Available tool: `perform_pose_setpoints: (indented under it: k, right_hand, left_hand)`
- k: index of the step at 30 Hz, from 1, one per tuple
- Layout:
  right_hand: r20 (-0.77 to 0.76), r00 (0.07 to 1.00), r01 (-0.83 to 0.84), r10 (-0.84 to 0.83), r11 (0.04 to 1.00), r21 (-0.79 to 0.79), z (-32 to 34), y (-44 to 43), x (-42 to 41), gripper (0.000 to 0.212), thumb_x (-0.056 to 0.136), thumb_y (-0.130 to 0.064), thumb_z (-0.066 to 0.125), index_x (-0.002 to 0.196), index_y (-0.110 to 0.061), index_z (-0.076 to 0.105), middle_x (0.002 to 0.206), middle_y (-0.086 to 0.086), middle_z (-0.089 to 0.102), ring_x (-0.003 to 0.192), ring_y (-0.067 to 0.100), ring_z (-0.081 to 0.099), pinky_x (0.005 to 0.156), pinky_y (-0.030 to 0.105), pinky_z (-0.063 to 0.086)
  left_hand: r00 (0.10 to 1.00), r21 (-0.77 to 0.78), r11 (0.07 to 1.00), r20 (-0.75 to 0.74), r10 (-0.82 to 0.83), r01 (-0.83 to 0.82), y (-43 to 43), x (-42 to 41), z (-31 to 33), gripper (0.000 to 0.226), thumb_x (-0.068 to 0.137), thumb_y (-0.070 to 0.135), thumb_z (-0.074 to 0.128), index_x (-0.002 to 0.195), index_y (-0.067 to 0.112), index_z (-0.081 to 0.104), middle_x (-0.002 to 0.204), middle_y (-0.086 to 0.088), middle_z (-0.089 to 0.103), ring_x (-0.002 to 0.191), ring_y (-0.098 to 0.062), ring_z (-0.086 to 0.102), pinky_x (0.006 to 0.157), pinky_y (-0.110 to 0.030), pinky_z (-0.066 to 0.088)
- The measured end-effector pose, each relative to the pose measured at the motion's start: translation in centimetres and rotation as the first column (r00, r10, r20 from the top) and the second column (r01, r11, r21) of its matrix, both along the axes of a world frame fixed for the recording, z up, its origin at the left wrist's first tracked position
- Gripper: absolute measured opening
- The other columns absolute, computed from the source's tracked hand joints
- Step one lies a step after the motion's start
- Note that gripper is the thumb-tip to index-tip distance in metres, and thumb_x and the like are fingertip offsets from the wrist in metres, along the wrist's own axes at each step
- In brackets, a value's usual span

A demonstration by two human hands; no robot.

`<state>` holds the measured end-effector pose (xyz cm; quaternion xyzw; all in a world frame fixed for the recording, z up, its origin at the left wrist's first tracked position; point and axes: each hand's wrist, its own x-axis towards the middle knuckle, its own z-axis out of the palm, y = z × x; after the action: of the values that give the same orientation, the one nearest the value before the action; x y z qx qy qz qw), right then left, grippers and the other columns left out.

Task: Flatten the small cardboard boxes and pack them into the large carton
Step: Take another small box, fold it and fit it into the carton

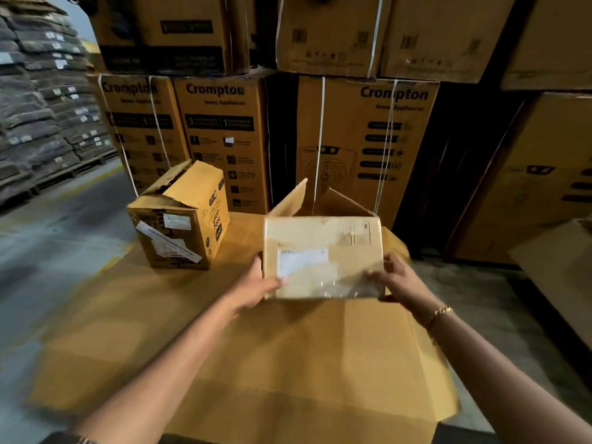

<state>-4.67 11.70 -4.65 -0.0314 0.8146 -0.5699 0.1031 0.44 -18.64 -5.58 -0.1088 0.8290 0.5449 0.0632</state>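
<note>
Head view: a small cardboard box (320,251), top flaps open, is held between both hands above the spread cardboard of the large carton (288,363). The left hand (256,290) grips its lower left corner and the right hand (400,283) its lower right, so its long axis runs left to right. A second small box (182,219) stands farther left.

Gold chain bracelet (440,313), right wrist (423,307)

Small boxes: two – held box (323,257), standing box (182,216). Large carton (288,363): one. Hands: two – left hand (256,286), right hand (400,280). Bracelet (440,314): one. Crompton-marked cartons (224,139): three
</note>
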Motion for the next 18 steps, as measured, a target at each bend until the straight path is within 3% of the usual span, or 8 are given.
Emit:
perform_pose_setpoints:
  k: [2, 3, 7, 10, 13, 16, 17, 18]
  right_hand:
    - [-0.004, 0.999, -0.033, 0.033, 0.999, -0.010, -3.4, 0.3, 1.5, 0.035, 0.091, -0.011, 0.068, 0.121, -0.019, 0.052, 0.121, 0.004, 0.063, 0.105, 0.024, 0.066, 0.080, 0.041, 0.062]
    - [0.014, 0.999, -0.036, 0.036, 0.999, -0.023, -5.1, 0.5, 2.2, 0.035, 0.090, -0.005, 0.066, 0.119, -0.019, 0.052, 0.123, 0.005, 0.063, 0.105, 0.023, 0.066, 0.081, 0.043, 0.061]
    - [0.167, 0.986, -0.005, 0.014, 0.999, -0.054, -10.1, 1.4, 5.3, 0.033, 0.089, 0.006, 0.058, 0.113, -0.016, 0.056, 0.117, 0.003, 0.069, 0.094, 0.019, 0.067, 0.074, 0.033, 0.058]
    - [0.274, 0.961, 0.028, -0.026, 1.000, -0.004, -12.4, 2.2, 6.6, 0.033, 0.093, 0.006, 0.050, 0.113, -0.016, 0.062, 0.112, -0.003, 0.074, 0.088, 0.018, 0.067, 0.083, 0.042, 0.053]
    - [0.308, 0.944, 0.142, -0.116, 0.988, -0.063, -12.1, 2.2, 6.0, 0.025, 0.102, -0.013, 0.046, 0.114, -0.018, 0.067, 0.114, 0.001, 0.074, 0.104, 0.019, 0.069, 0.092, 0.048, 0.053]
    - [0.333, 0.928, 0.223, -0.166, 0.964, -0.142, -10.1, 0.8, 4.5, 0.029, 0.103, -0.037, 0.042, 0.114, -0.025, 0.066, 0.120, 0.001, 0.068, 0.107, 0.023, 0.065, 0.087, 0.047, 0.055]
    - [0.360, 0.919, 0.226, -0.161, 0.963, -0.146, -9.5, 0.1, 3.9, 0.030, 0.102, -0.044, 0.043, 0.114, -0.027, 0.064, 0.121, 0.000, 0.066, 0.106, 0.023, 0.063, 0.084, 0.044, 0.055]
    - [0.385, 0.910, 0.210, -0.152, 0.971, -0.115, -9.0, -0.7, 3.3, 0.034, 0.100, -0.052, 0.044, 0.118, -0.029, 0.061, 0.122, 0.000, 0.065, 0.106, 0.023, 0.062, 0.080, 0.041, 0.055]
  left_hand:
    - [0.999, -0.154, 0.988, 0.037, 0.015, -0.009, -0.4, 1.0, -3.9, 0.079, 0.077, 0.031, 0.084, 0.140, 0.017, 0.039, 0.135, -0.005, 0.061, 0.116, -0.022, 0.061, 0.094, -0.039, 0.053]
    - [0.998, -0.196, 0.981, 0.054, 0.022, -0.011, -0.4, 1.7, -5.2, 0.081, 0.075, 0.029, 0.085, 0.141, 0.017, 0.038, 0.132, -0.005, 0.062, 0.117, -0.024, 0.060, 0.097, -0.038, 0.051]
    - [0.994, -0.144, 0.989, 0.104, -0.031, 0.046, -1.1, 4.0, -10.4, 0.087, 0.068, 0.024, 0.081, 0.142, 0.027, 0.035, 0.129, 0.001, 0.062, 0.116, -0.018, 0.059, 0.098, -0.032, 0.049]
    - [0.991, -0.087, 0.994, 0.120, -0.061, 0.072, -1.9, 4.9, -12.6, 0.076, 0.068, 0.014, 0.074, 0.132, 0.035, 0.041, 0.127, 0.002, 0.063, 0.110, -0.011, 0.060, 0.087, -0.021, 0.049]
    - [0.971, 0.131, 0.981, 0.209, 0.112, -0.142, -1.6, 4.8, -11.4, 0.048, 0.083, 0.004, 0.056, 0.126, 0.025, 0.055, 0.102, -0.007, 0.066, 0.079, -0.013, 0.055, 0.065, -0.026, 0.044]
    - [0.942, 0.322, 0.899, 0.251, 0.221, -0.296, -0.9, 3.9, -8.6, 0.018, 0.091, 0.028, 0.048, 0.097, 0.026, 0.065, 0.094, -0.007, 0.064, 0.085, -0.020, 0.055, 0.071, -0.033, 0.042]
    - [0.938, 0.325, 0.893, 0.259, 0.232, -0.310, -0.6, 3.3, -8.1, 0.022, 0.086, 0.042, 0.052, 0.091, 0.027, 0.067, 0.099, -0.006, 0.066, 0.090, -0.021, 0.056, 0.077, -0.035, 0.042]
    - [0.942, 0.335, 0.895, 0.259, 0.213, -0.294, -0.1, 2.8, -7.3, 0.031, 0.085, 0.053, 0.055, 0.098, 0.029, 0.069, 0.111, -0.004, 0.066, 0.100, -0.022, 0.058, 0.086, -0.038, 0.042]
